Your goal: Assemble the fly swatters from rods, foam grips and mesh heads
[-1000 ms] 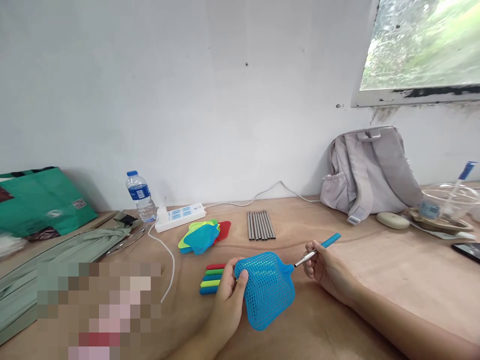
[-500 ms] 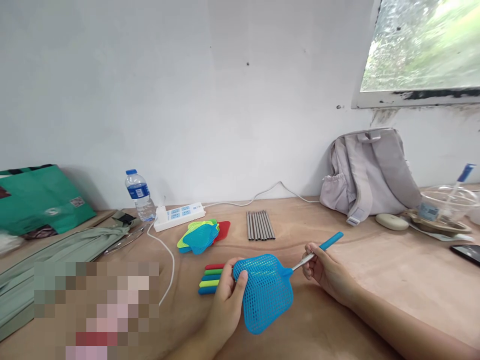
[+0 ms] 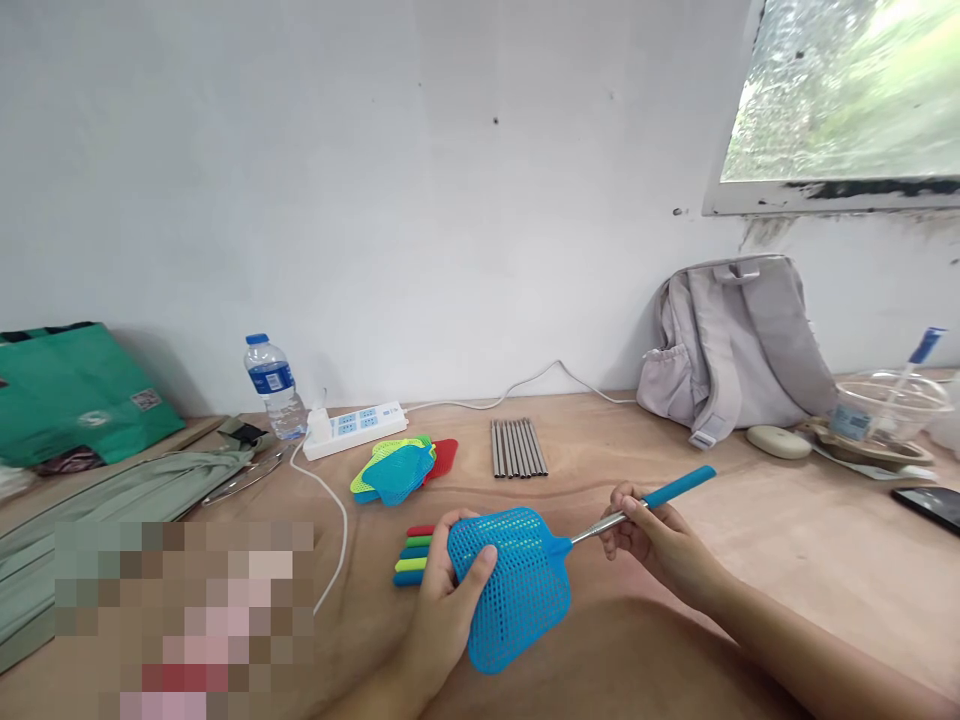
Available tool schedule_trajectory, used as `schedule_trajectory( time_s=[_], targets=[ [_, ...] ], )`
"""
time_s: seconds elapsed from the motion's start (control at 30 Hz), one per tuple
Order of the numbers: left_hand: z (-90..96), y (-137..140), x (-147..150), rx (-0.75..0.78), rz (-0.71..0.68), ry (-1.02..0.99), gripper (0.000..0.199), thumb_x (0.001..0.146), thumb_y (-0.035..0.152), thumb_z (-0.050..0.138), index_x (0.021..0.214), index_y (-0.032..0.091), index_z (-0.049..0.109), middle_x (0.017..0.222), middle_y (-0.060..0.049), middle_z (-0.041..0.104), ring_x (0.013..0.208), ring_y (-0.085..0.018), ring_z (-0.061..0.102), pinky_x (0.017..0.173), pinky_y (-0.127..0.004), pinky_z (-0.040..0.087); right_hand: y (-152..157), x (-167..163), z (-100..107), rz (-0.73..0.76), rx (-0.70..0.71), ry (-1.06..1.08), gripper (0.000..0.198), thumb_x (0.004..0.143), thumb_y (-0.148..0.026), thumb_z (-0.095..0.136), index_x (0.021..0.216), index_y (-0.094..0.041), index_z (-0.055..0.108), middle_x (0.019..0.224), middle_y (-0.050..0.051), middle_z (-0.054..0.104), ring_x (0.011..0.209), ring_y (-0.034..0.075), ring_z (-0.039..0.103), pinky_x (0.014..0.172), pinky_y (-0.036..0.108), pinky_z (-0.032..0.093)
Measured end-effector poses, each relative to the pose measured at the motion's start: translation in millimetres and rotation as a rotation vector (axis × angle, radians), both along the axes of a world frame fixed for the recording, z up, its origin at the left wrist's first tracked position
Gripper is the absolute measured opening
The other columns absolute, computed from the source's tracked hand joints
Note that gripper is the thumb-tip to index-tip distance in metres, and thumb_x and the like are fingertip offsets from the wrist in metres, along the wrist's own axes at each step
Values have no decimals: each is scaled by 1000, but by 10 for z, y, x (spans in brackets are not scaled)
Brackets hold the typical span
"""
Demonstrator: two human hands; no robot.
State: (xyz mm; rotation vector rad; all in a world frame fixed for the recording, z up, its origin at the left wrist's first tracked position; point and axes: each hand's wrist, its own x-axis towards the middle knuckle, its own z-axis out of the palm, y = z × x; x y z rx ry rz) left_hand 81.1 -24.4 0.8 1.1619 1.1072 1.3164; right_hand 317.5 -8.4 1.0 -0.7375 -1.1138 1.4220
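A blue fly swatter (image 3: pixel 521 590) is held between my hands over the table, its mesh head tilted toward me. My left hand (image 3: pixel 454 600) grips the head's left edge, thumb on the front of the mesh. My right hand (image 3: pixel 649 540) pinches the metal rod just below the blue handle (image 3: pixel 682 486), which points up to the right. Behind my left hand lie several coloured handles (image 3: pixel 415 565), partly hidden by it. Farther back are loose swatter heads (image 3: pixel 401 472) in a pile and a row of metal rods (image 3: pixel 519 449).
Toward the wall stand a water bottle (image 3: pixel 276 385) and a white power strip (image 3: pixel 356 430) with its cable. A grey backpack (image 3: pixel 739 350) leans at the back right, near a plastic cup (image 3: pixel 889 405) and a phone (image 3: pixel 930 507). A green bag (image 3: pixel 82 400) sits far left.
The swatter head and my left hand have shifted slightly left. The blue handle has moved right, and more of it shows past my right hand. The view has shifted a little.
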Motion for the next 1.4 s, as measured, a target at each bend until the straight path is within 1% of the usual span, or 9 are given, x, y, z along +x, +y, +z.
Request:
schedule_trajectory(
  time_s=[0.23,0.47,0.63,0.8,0.9,1.0,1.1,1.23,1.4],
  targets=[
    [0,-124,6,89,-92,-77,52,55,36,76,98,24,48,88,0,59,74,-17,59,65,-27,50,-1,191,-21,61,79,-100,19,73,-33,68,68,-17,58,59,1,62,53,13,58,52,28,46],
    [-35,-76,-65,107,-470,85,61,67,50,65,120,23,48,106,-10,62,108,-28,52,85,-40,47,37,304,-122,107,49,-170,16,68,-27,73,72,-16,62,63,3,65,57,14,60,53,27,47],
    [-25,-79,-116,122,-589,218,56,75,54,55,123,24,49,109,-9,63,106,-26,55,93,-42,42,11,222,-176,132,-10,-174,20,66,-30,73,70,-16,61,63,3,65,57,14,60,54,28,47],
    [-5,-52,-123,156,-487,318,52,74,55,54,116,25,56,113,-7,62,110,-26,53,96,-41,40,-43,144,-137,105,-32,-180,19,66,-31,73,69,-16,61,64,2,65,58,14,60,58,29,49],
    [23,-20,-95,63,-427,242,50,68,57,60,105,23,62,109,-7,65,101,-26,59,90,-41,45,-3,179,-107,85,-78,-218,19,66,-30,74,73,-17,63,68,3,65,67,15,61,67,29,48],
    [27,-2,-78,-11,-415,170,49,63,55,65,97,20,64,101,-7,68,94,-27,62,83,-40,50,130,325,-102,-74,-81,-162,30,58,-32,79,80,-20,61,77,1,63,70,13,58,65,24,47],
    [-7,-5,-66,-45,-377,151,48,62,52,68,98,19,64,101,-7,68,93,-26,62,83,-39,50,280,548,-89,-287,-18,-132,32,59,-40,76,75,-21,56,67,-3,57,54,9,50,49,20,40],
    [-91,-49,-15,-91,-264,165,45,62,46,69,97,19,63,98,-7,69,91,-25,63,83,-38,49,342,765,-31,-329,132,-572,31,70,-45,66,62,-19,50,50,-5,43,43,9,37,40,22,27],
    [-91,-164,85,-81,-98,219,37,64,43,68,92,19,67,100,-8,68,97,-28,61,89,-40,46,262,726,-27,-236,343,-1105,44,85,-48,41,55,-18,51,50,-1,46,49,12,41,50,25,31]
  ],
)
